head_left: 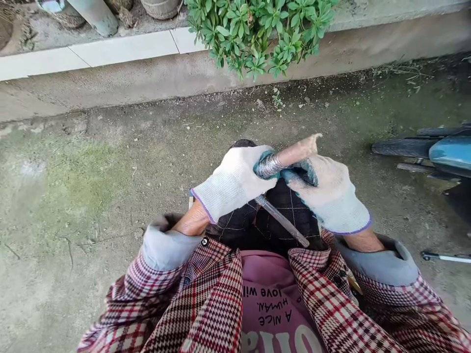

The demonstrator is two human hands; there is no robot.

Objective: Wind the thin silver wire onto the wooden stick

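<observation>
My left hand (243, 171), in a white knitted glove with a teal palm, is closed around a wooden stick (300, 151) bound with silvery wire (268, 165). The stick's ragged, peeling end points up to the right. Below that hand, a thinner greyish rod (283, 221) slants down over my lap; the glove hides whether it joins the stick. Close beside the wire wrapping, my right hand (324, 189) wears a matching glove. Its thumb and fingers are curled together just under the stick, and what they pinch is hidden.
A low concrete ledge (128, 81) with white tiles runs across the far side, and a leafy green plant (261, 34) overhangs it. Pots (160, 7) stand at upper left. A blue vehicle part with a wheel (405, 147) and a thin white rod (449, 257) are at right.
</observation>
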